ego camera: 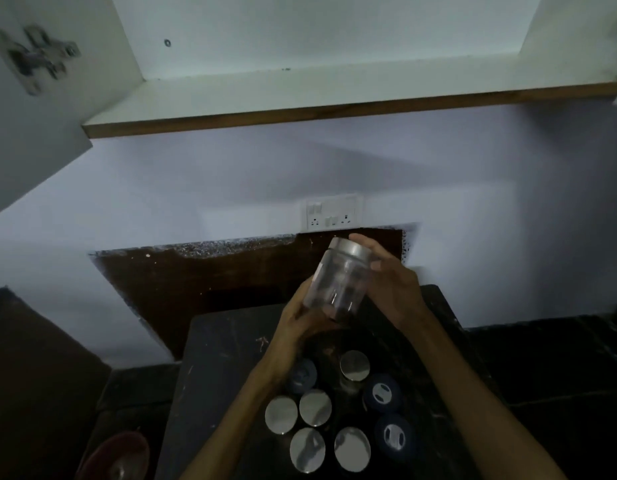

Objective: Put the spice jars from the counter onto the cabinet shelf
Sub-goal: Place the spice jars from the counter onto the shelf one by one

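Observation:
A clear spice jar (340,278) with a silver lid is held tilted in the air above the dark counter (224,368). My left hand (302,323) cups its base from below. My right hand (390,282) grips its upper side and lid. Below my forearms, several more jars stand grouped on the counter, some with silver lids (314,408) and some with dark blue lids (381,393). The white cabinet shelf (300,95) with a brown front edge runs across the top of the view and holds nothing that I can see.
The open cabinet door (30,109) with its metal hinge hangs at the upper left. A white switch and socket plate (333,211) sits on the wall behind the jar. A reddish round dish (116,457) lies at the lower left.

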